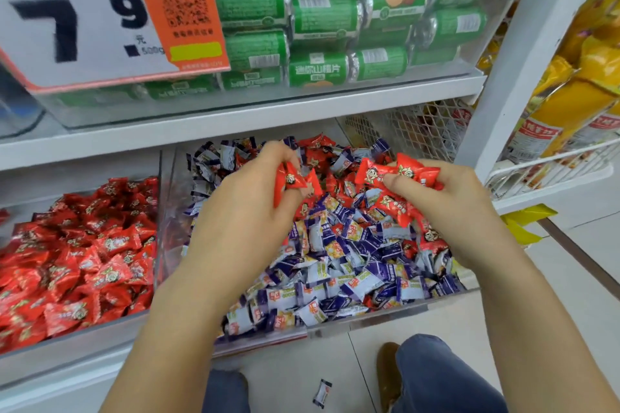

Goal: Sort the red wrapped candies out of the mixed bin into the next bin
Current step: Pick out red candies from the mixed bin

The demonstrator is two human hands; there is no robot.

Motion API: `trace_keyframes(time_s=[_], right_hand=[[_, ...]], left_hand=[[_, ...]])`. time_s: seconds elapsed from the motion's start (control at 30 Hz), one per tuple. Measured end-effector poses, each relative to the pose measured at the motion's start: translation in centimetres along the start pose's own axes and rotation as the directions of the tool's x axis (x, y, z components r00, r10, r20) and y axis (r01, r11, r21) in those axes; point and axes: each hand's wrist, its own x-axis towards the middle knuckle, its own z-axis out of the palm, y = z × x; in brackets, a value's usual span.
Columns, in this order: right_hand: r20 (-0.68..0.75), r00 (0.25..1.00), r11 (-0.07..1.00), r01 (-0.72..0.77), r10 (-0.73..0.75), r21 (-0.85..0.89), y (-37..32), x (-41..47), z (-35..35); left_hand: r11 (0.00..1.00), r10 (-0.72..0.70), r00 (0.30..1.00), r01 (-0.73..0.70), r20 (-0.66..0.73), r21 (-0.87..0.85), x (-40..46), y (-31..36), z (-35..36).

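1. Shelf unit (235, 111): green packs (322, 10) on the upper level, price sign (67, 20) at left.
2. Mixed bin (385, 312), clear-walled, lower centre: mostly purple-and-white candies (352, 261), some red ones among them.
3. Next bin (160, 211), touching its left side: red candies only (84, 251).
4. Left hand (248, 208) over the mixed bin, fingers curled round red wrapped candies (293, 179).
5. Right hand (459, 201) likewise gripping several red candies (396, 173).
6. One stray candy (322, 393) on the floor between the knees.

Green packets (318, 20) filled the upper shelf behind a price sign (77, 20) with an orange tag (181, 7). Yellow bags (583, 77) stood right; one stray wrapper (322, 393) lay on the floor.
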Motion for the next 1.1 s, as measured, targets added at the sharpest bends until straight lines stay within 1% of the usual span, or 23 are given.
trace_keyframes(time_s=[0.03, 0.1, 0.17, 0.23, 0.33, 0.4, 0.47, 0.57, 0.6, 0.67, 0.7, 0.73, 0.77, 0.83, 0.87, 0.9, 0.93, 1.0, 1.03, 1.1], right_hand=[[0.018, 1.000, 0.998, -0.005, 0.004, 0.055, -0.3, -0.2, 0.6], [0.039, 0.999, 0.995, -0.018, 0.015, 0.101, -0.8, -0.5, 2.1], [0.025, 1.000, 0.997, -0.001, -0.001, 0.080, -1.2, -0.7, 3.7], [0.018, 0.998, 0.998, 0.056, -0.056, 0.026, -1.9, -1.3, 5.2], [0.071, 0.992, 0.994, 0.108, -0.109, 0.005, -4.0, -3.0, 7.6], [0.154, 0.978, 0.990, 0.142, -0.144, 0.027, -6.1, -4.5, 9.8], [0.254, 0.951, 0.983, 0.182, -0.178, 0.011, -7.9, -5.6, 12.7], [0.315, 0.922, 0.962, 0.261, -0.223, -0.083, -10.0, -5.9, 18.1], [0.320, 0.917, 0.943, 0.298, -0.239, -0.149, -10.5, -5.8, 19.9], [0.316, 0.909, 0.887, 0.364, -0.271, -0.285, -11.8, -5.5, 22.9], [0.326, 0.901, 0.861, 0.392, -0.287, -0.323, -12.3, -5.2, 24.1], [0.370, 0.885, 0.840, 0.414, -0.282, -0.351, -12.7, -4.8, 25.0], [0.451, 0.859, 0.812, 0.435, -0.243, -0.390, -12.9, -4.5, 25.7], [0.624, 0.773, 0.720, 0.496, -0.113, -0.484, -13.2, -4.2, 26.4], [0.666, 0.741, 0.680, 0.532, -0.085, -0.504, -13.2, -4.3, 26.3], [0.677, 0.729, 0.659, 0.558, -0.100, -0.503, -13.2, -4.5, 25.9], [0.668, 0.729, 0.659, 0.577, -0.149, -0.483, -13.1, -4.6, 25.2], [0.617, 0.738, 0.684, 0.600, -0.272, -0.416, -12.8, -5.1, 23.4], [0.581, 0.751, 0.700, 0.597, -0.315, -0.392, -12.4, -5.3, 22.4], [0.506, 0.790, 0.736, 0.563, -0.346, -0.376, -11.2, -5.7, 19.8]], left_hand=[[0.999, -0.024, 1.000, 0.024, -0.009, -0.026, -0.9, -0.3, -0.9], [0.996, -0.049, 0.998, 0.046, -0.045, -0.073, -2.6, -1.4, -2.6], [0.992, -0.041, 0.996, 0.032, -0.079, -0.118, -3.8, -2.4, -3.9], [0.986, -0.023, 0.997, 0.010, -0.075, -0.165, -4.6, -3.3, -4.9], [0.988, -0.015, 0.997, 0.004, -0.071, -0.152, -5.6, -5.1, -7.0], [0.984, -0.082, 0.991, 0.063, -0.110, -0.169, -6.1, -7.3, -9.3], [0.973, -0.190, 0.971, 0.167, -0.143, -0.159, -6.6, -10.4, -11.4], [0.900, -0.401, 0.900, 0.352, -0.172, -0.256, -7.4, -15.0, -12.6], [0.879, -0.447, 0.875, 0.391, -0.186, -0.273, -7.6, -16.4, -12.7], [0.850, -0.513, 0.836, 0.462, -0.198, -0.252, -7.9, -18.1, -12.8], [0.833, -0.541, 0.818, 0.491, -0.196, -0.255, -7.9, -18.8, -12.9], [0.815, -0.564, 0.802, 0.503, -0.195, -0.287, -8.0, -19.3, -13.1], [0.795, -0.584, 0.791, 0.511, -0.185, -0.326, -8.0, -19.7, -13.2], [0.785, -0.587, 0.793, 0.509, -0.162, -0.353, -8.2, -20.1, -13.6], [0.793, -0.575, 0.804, 0.503, -0.149, -0.344, -8.2, -20.2, -13.7], [0.802, -0.562, 0.814, 0.493, -0.147, -0.336, -8.2, -20.3, -13.8], [0.814, -0.548, 0.820, 0.478, -0.164, -0.329, -8.2, -20.5, -14.0], [0.835, -0.530, 0.817, 0.455, -0.227, -0.309, -8.2, -20.5, -14.3], [0.841, -0.527, 0.812, 0.455, -0.252, -0.293, -8.1, -20.4, -14.4], [0.855, -0.515, 0.805, 0.456, -0.295, -0.248, -7.9, -20.1, -14.3]])
